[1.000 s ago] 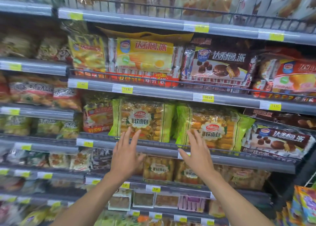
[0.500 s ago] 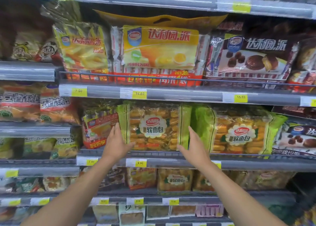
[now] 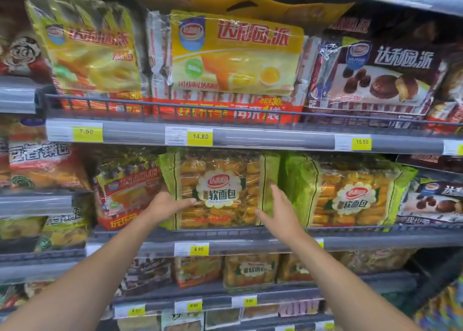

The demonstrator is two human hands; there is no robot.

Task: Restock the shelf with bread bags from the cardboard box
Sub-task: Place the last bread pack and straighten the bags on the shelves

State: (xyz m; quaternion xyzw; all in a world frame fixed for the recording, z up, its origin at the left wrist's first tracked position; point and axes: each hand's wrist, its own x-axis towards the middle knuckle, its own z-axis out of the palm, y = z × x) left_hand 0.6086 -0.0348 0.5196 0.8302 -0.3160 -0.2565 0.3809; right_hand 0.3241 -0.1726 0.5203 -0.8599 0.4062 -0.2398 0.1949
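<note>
I've closed in on the shelf (image 3: pixel 250 241) now, much nearer than a second ago, when my hands were spread wide and hanging below the rail. My left hand (image 3: pixel 166 204) has come up against the left green edge of the soft bread bag (image 3: pixel 220 190), fingers flat along its face, thumb side low. My right hand (image 3: pixel 281 211) has swung in from the neighbouring bread bag (image 3: pixel 350 195) toward this one's right edge, and it looks just at the plastic there, though I can't tell whether it's touching. Neither grip has closed on anything: both hands open, palms turned inward, bracketing the bag from either side. The bag stands upright behind the wire rail, above the 9.90 price tag (image 3: pixel 198 249), with the red-and-yellow packet (image 3: pixel 127 193) leaning at its left. The cardboard box isn't in view from here. My read: this bag is already on the shelf and I'm squaring it up, or nudging it back to make room. Soft crinkly plastic, so I'd press gently and evenly on both sides, or it will tip forward over the rail.
</note>
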